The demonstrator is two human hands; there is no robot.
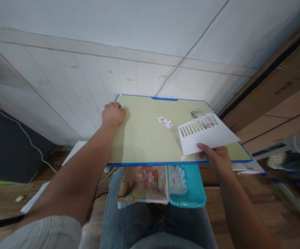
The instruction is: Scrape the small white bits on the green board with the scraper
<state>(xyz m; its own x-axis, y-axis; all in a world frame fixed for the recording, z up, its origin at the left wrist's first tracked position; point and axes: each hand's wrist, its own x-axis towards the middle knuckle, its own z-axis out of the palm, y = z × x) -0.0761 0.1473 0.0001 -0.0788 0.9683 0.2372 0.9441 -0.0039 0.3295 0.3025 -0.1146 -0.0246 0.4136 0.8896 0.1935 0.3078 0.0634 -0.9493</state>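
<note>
My right hand (216,155) pinches the lower edge of a white card (204,140) between thumb and fingers. A row of narrow slots runs along the card's upper side; its far end is blurred out. The card is held at a slant over the right part of a small blue-rimmed table (139,138). At the table's left edge, my left hand (113,113) is closed with its fingers curled round the rim. Small whitish paper scraps (166,122) lie in a loose heap near the middle of the tabletop.
Below the table's front edge, a turquoise tray (200,193) with white bits and a patterned container (143,197) rest at my lap. A panelled wall (137,74) with a cable (191,48) stands behind. Brown cardboard boxes (282,93) are on the right.
</note>
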